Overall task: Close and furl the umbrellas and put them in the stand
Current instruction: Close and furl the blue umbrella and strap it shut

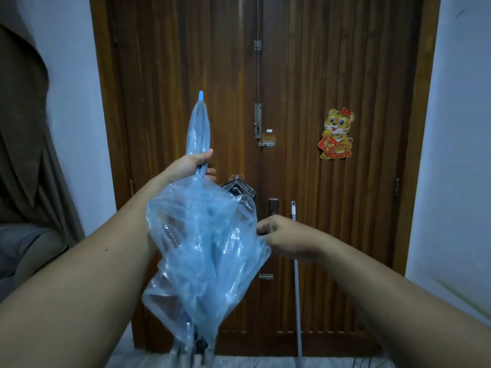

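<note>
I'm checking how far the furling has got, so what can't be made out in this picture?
- Umbrella stand: nowhere in the head view.
- Blue umbrella handle: blurred, cut off by the bottom edge.
- Checked umbrella: mostly hidden behind the blue canopy.
- Right hand fingertips: curled out of sight at the canopy's edge.

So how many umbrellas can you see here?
2. A clear blue umbrella is held tip-up by the left hand, while the right hand pinches its canopy. A dark checked one peeks out behind it, by the door. Others may be hidden.
</note>
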